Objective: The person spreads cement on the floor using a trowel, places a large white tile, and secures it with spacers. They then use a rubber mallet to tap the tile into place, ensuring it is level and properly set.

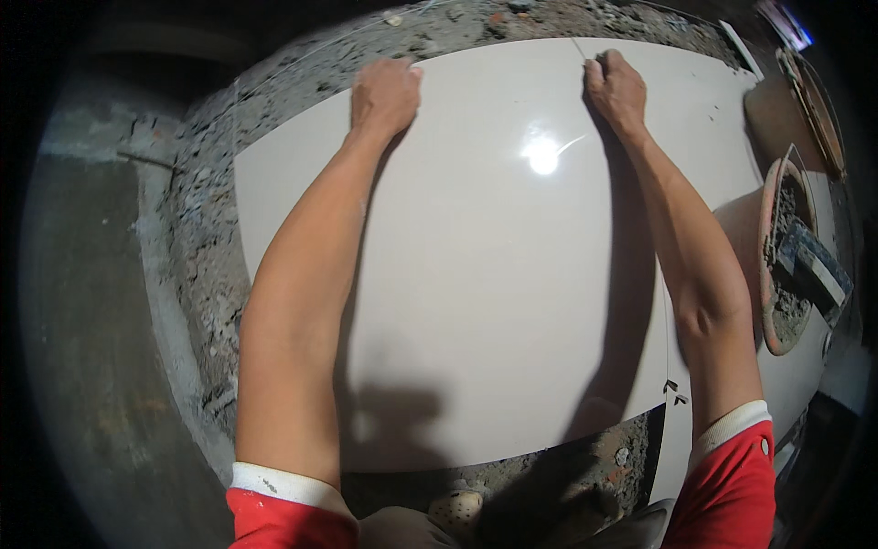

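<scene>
A large, glossy off-white floor tile [485,274] lies in front of me over rough mortar and rubble. Both my arms reach across it to its far edge. My left hand [386,91] is closed at the far left part of that edge, fingers curled over it. Further right, my right hand [618,90] is closed on the same edge, next to a thin seam line. The fingertips of both hands are hidden from view. A bright light reflects off the tile between my hands.
Right of the tile lie more pale tiles [690,101]. On them stand a mortar bucket [773,256] with a trowel [814,270] across it and another bucket [773,114]. Rubble [206,210] borders the left side, beside a grey concrete floor [87,320]. My shoe [455,511] shows below.
</scene>
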A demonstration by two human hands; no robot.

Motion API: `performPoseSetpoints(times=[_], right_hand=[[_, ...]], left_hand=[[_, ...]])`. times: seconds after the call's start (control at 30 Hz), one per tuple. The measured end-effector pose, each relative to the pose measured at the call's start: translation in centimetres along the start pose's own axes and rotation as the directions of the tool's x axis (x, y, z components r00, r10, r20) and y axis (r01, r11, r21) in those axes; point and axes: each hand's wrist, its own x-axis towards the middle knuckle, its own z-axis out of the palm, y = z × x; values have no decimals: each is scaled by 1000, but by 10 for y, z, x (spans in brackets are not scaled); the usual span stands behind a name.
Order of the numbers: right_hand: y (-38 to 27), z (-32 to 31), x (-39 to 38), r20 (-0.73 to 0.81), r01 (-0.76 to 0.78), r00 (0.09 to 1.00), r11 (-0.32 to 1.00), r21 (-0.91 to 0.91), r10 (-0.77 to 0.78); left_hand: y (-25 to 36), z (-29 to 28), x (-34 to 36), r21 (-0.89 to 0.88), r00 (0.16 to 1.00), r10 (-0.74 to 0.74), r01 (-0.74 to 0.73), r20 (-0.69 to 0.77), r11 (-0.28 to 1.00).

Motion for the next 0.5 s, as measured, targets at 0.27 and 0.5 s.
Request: performPoseSetpoints(times=[0.27, 0.5], right_hand=[[-12, -7, 1, 47, -57, 997, 998, 4, 57], [-16, -10, -1, 55, -58, 997, 998, 2, 58]], left_hand=[[-11, 8, -10, 55, 963, 110, -99, -245, 994], [-14, 3, -8, 109, 976, 98, -78, -193, 991]])
